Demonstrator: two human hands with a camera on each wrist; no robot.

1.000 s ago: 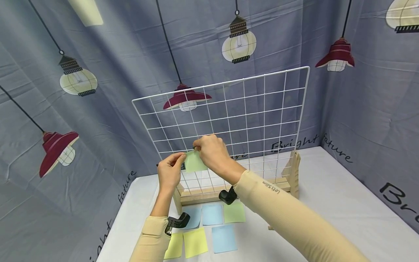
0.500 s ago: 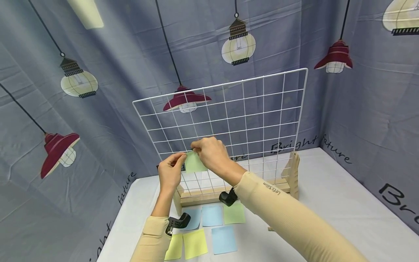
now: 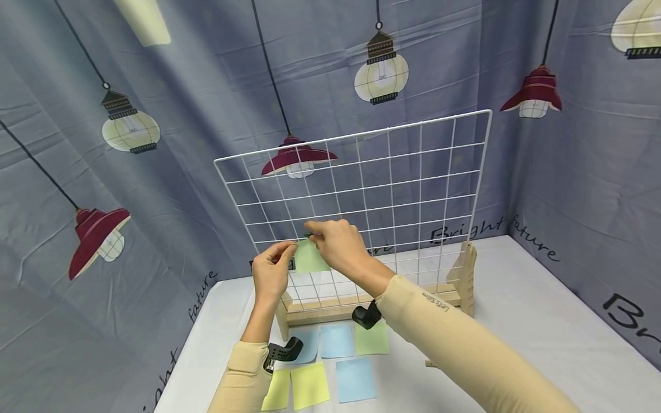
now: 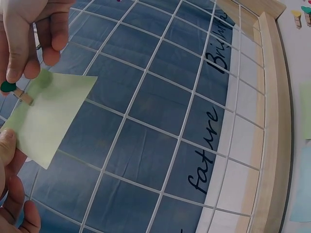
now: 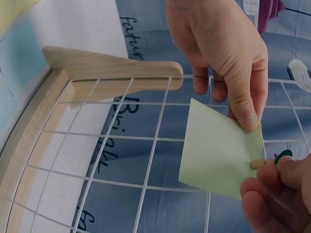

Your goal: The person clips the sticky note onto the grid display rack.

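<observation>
My left hand (image 3: 271,272) pinches a pale green sticky note (image 3: 311,257) by its left edge, upright against the white wire grid (image 3: 392,166). A small wooden clothespin (image 4: 23,95) with a round green top grips the note's upper edge. Just at the green end is my right hand (image 3: 338,244), its index finger raised and parted from the thumb, with the clothespin's top showing between them in the head view. In the right wrist view its fingertips (image 5: 269,177) lie close beside the clothespin. The note's upper right corner is hidden behind the right hand in the head view.
Below the grid's wooden stand (image 3: 320,312), blue sticky notes (image 3: 356,380), yellow sticky notes (image 3: 310,385) and another green note (image 3: 372,338) lie on the white table (image 3: 516,321). Small clips (image 4: 297,19) lie on the table. A lamp-print curtain (image 3: 434,69) surrounds it.
The right index finger has lifted off the clothespin, exposing more of its green top. The left hand and the note stay nearly in place; the head view shifts slightly.
</observation>
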